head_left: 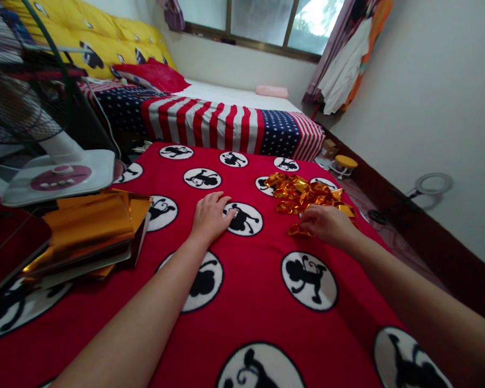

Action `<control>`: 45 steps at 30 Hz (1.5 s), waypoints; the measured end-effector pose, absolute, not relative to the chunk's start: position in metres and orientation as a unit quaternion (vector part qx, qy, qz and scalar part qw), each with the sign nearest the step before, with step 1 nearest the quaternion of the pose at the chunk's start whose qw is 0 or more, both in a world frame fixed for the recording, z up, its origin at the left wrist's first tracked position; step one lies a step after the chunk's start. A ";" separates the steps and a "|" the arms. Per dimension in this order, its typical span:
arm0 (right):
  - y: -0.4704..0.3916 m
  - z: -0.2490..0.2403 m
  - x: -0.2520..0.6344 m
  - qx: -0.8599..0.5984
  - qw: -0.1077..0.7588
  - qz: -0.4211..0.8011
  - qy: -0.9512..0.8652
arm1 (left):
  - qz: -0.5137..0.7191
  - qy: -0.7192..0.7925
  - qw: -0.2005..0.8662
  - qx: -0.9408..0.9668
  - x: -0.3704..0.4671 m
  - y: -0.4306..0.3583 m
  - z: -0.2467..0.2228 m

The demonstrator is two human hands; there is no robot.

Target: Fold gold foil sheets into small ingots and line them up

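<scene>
My left hand (212, 215) lies palm down on the red cloth (246, 264), its fingers spread, holding nothing. At the right, my right hand (327, 223) has its fingers pinched together on a small folded gold foil paper (297, 230) at the near edge of a heap. That heap of folded gold foil papers (303, 191) is shiny and spreads just beyond the hand, which hides part of it. Over on the left rests a stack of flat gold foil sheets (91, 215), with pale edges showing between some layers.
A white fan base (60, 175) stands behind the stack, and a dark red object (12, 242) sits at the left edge. Beyond the cloth is a bed with a striped, starred cover (210, 121). A yellow-topped stool (345, 161) is at the right by the wall.
</scene>
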State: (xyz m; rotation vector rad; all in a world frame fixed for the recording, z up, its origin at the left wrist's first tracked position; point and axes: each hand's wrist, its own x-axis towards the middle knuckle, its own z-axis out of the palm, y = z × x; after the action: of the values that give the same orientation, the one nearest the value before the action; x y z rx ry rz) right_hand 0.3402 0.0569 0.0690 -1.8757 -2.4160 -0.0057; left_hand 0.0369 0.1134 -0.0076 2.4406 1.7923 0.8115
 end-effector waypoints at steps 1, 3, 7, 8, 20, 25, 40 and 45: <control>0.058 0.070 0.338 -0.605 0.030 -0.008 -0.796 | 0.260 0.572 0.004 0.778 0.037 0.113 -0.008; 0.062 0.071 0.336 -0.583 0.018 -0.021 -0.812 | 0.262 0.572 0.007 0.778 0.037 0.113 -0.008; 0.072 0.071 0.335 -0.559 0.050 -0.074 -0.825 | 0.261 0.571 0.010 0.778 0.037 0.113 -0.007; 0.074 0.070 0.335 -0.558 0.062 -0.086 -0.823 | 0.260 0.572 0.009 0.778 0.037 0.113 -0.007; 0.047 0.073 0.362 -0.563 0.040 -0.011 -0.826 | 0.262 0.571 0.012 0.778 0.037 0.113 -0.006; 0.039 0.063 0.355 -0.558 -0.023 -0.065 -0.827 | 0.263 0.572 0.012 0.777 0.037 0.113 -0.006; 0.063 0.051 0.326 -0.607 0.044 -0.171 -0.775 | 0.261 0.575 0.010 0.776 0.037 0.112 -0.005; 0.069 0.058 0.326 -0.601 0.148 -0.142 -0.773 | 0.259 0.577 0.012 0.775 0.037 0.112 -0.004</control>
State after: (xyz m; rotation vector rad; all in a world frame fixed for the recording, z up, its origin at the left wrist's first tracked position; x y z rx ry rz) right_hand 0.3263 0.0689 0.0577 -1.7282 -2.2234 -0.4082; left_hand 0.0374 0.1116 -0.0043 2.4151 1.7985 0.8077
